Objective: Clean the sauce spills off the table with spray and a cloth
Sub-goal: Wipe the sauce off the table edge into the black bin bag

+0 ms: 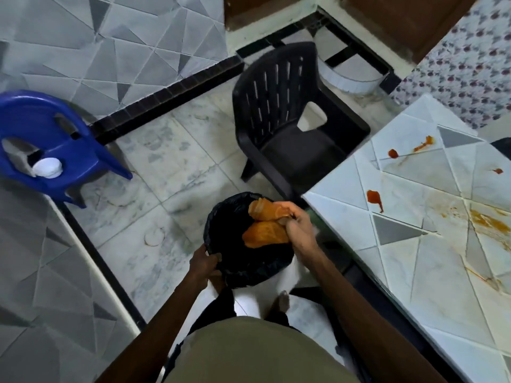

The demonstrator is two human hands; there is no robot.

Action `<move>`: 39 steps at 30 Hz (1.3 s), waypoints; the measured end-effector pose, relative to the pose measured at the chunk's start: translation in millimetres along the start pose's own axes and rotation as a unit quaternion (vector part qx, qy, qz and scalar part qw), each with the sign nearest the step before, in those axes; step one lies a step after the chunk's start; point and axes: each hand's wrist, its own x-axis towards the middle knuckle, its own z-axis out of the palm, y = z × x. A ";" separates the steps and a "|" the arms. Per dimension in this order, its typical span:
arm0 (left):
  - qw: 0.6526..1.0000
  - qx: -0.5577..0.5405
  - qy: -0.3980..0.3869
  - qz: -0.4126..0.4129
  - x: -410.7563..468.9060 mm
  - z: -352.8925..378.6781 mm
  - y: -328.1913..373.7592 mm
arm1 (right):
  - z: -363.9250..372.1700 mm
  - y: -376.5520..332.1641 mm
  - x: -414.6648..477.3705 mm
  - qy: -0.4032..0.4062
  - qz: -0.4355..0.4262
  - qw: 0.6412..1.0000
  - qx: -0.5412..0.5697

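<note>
Right hand (300, 226) round crumpled, orange-stained cloth (264, 234)

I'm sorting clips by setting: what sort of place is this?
Likely a home dining area: a tiled table with sauce spills, a black plastic chair and a blue chair on tiled floor, and a bag-lined bin.

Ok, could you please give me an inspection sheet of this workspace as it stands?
Surface: tiled table, red sauce spills and orange smears on it.
Job's things: orange-stained cloth over black-lined bin; spray not seen.
Clutter: white round object on blue chair.
Grips: left hand holds bin rim; right hand clutches cloth.
Cables: nothing seen.
Surroundings: black chair beside table, tiled floor.
</note>
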 end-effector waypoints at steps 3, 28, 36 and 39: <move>0.999 -0.036 0.024 0.005 21.3 -44.5 31.7 | 49.2 -22.8 29.8 -0.016 0.106 0.985 0.137; 0.958 -0.215 0.188 0.033 333.9 -261.1 380.0 | 405.8 -165.8 465.4 -0.202 0.298 0.926 0.114; 0.948 -0.238 0.212 -0.018 573.0 -340.2 403.4 | 564.8 -75.4 633.4 -0.145 0.323 0.933 0.055; 0.941 -0.261 0.210 -0.047 666.8 -370.2 390.7 | 615.4 -19.0 687.0 -0.131 0.353 0.924 0.060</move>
